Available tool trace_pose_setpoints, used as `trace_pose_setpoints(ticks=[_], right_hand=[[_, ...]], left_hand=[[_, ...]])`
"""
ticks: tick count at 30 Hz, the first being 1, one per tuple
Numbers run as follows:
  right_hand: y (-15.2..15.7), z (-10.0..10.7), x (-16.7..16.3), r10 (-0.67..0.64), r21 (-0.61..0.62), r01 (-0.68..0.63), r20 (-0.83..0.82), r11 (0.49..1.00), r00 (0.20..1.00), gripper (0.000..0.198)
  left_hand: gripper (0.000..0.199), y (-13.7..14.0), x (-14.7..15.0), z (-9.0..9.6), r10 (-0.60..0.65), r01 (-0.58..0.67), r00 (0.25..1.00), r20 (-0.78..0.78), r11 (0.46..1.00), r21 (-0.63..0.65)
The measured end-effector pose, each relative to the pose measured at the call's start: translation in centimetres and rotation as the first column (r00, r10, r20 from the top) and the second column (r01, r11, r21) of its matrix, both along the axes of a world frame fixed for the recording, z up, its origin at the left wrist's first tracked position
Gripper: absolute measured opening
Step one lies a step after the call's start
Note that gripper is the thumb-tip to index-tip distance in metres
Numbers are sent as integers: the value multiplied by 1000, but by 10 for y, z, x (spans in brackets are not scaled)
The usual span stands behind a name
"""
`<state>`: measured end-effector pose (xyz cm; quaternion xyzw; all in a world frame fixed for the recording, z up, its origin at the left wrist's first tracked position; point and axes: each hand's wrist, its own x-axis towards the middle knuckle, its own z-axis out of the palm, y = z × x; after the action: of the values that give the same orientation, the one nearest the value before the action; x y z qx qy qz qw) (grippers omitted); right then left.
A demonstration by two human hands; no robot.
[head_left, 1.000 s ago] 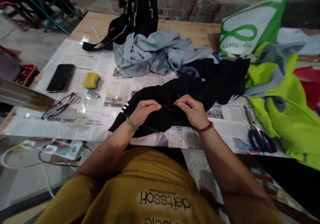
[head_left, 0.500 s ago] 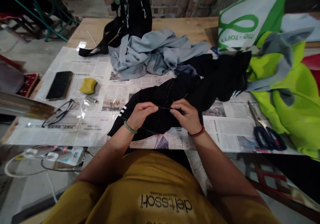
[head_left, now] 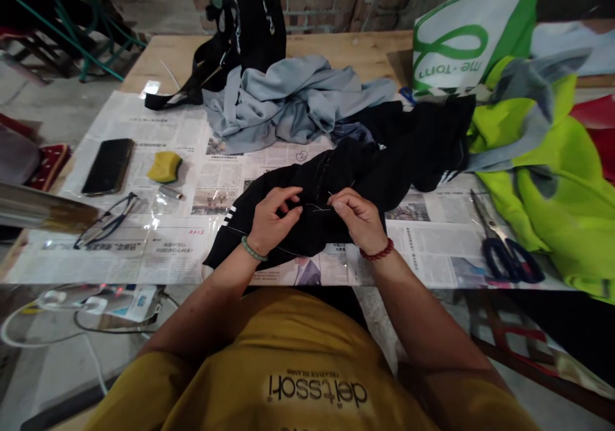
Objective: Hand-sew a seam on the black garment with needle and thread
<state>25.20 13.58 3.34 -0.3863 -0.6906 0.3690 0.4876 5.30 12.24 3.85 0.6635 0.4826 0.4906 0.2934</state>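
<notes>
A black garment (head_left: 307, 235) with white stripes lies bunched on the newspaper-covered table under both hands. Just above it, my left hand (head_left: 275, 218), with a green bead bracelet at the wrist, has thumb and forefinger apart and nothing between them. My right hand (head_left: 356, 218), wearing a red bracelet, pinches a thin needle whose small bright tip (head_left: 330, 194) sticks out past the fingers. A pale thread (head_left: 323, 209) runs loosely from the right fingertips toward the left hand. Most of the needle is hidden by the fingers.
Dark-handled scissors (head_left: 504, 245) and a yellow-green garment (head_left: 576, 200) lie at right. A grey cloth (head_left: 293, 104), a black bag (head_left: 254, 27) and a white-green bag (head_left: 471, 34) stand behind. Left are a phone (head_left: 108, 166), a sponge (head_left: 164, 166), glasses (head_left: 110, 219) and a metal cylinder (head_left: 48, 207).
My left thumb and forefinger have come apart and let go of the thread, which was stretched between both hands and now hangs slack. My right hand keeps its pinch.
</notes>
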Motion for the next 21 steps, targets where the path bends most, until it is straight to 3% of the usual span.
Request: trace_pose_setpoints(ticks=[3,6,9,13,21], right_hand=[[0,0,0,-1,9,1,10,1000,1000,25],[-1,1,0,4,16,-4,22,1000,1000,25],[-1,2,-1,9,26,-10,31,1000,999,24],[-1,3,-1,18,36,-20,51,999,999,25],[-3,3,1,59,118,-67,66,991,996,18]], left_hand=[[25,-7,2,3,108,-58,982,-152,952,301],[20,-15,3,8,146,-31,956,-254,913,406],[16,-19,5,15,126,29,922,-366,921,389],[15,-18,11,23,54,81,884,-464,960,267],[9,-13,26,29,-23,98,888,-459,985,141]])
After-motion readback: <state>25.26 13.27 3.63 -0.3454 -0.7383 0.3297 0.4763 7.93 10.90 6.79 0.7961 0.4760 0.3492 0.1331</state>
